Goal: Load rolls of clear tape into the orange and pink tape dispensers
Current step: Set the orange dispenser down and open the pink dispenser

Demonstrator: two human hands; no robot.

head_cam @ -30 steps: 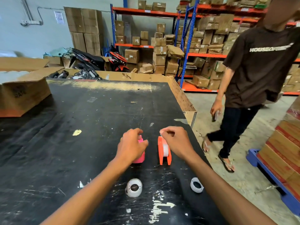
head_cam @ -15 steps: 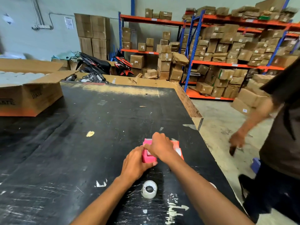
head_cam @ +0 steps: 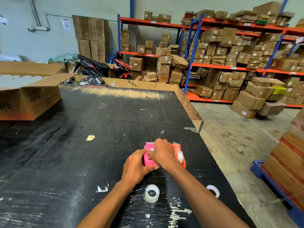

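Note:
A pink tape dispenser (head_cam: 148,154) stands on the black table (head_cam: 98,122), right beside an orange tape dispenser (head_cam: 179,153) that holds a clear roll. My left hand (head_cam: 136,165) grips the near left side of the pink dispenser. My right hand (head_cam: 162,153) lies across the top of the pink dispenser, with its fingers pinched at its middle. What the fingers pinch is hidden. A clear tape roll (head_cam: 151,193) lies between my forearms. A white ring (head_cam: 213,190) lies on the table to the right of my right arm.
An open cardboard box (head_cam: 31,99) with white rolls stands at the table's far left. The table's right edge (head_cam: 199,127) drops to the concrete floor. A blue pallet with stacked boxes (head_cam: 286,170) is at the right. Shelving with cartons fills the back.
One second ago each hand held its own dispenser, a gap between them. Now the two dispensers stand together and both hands are on the pink one. The person at the right has left view.

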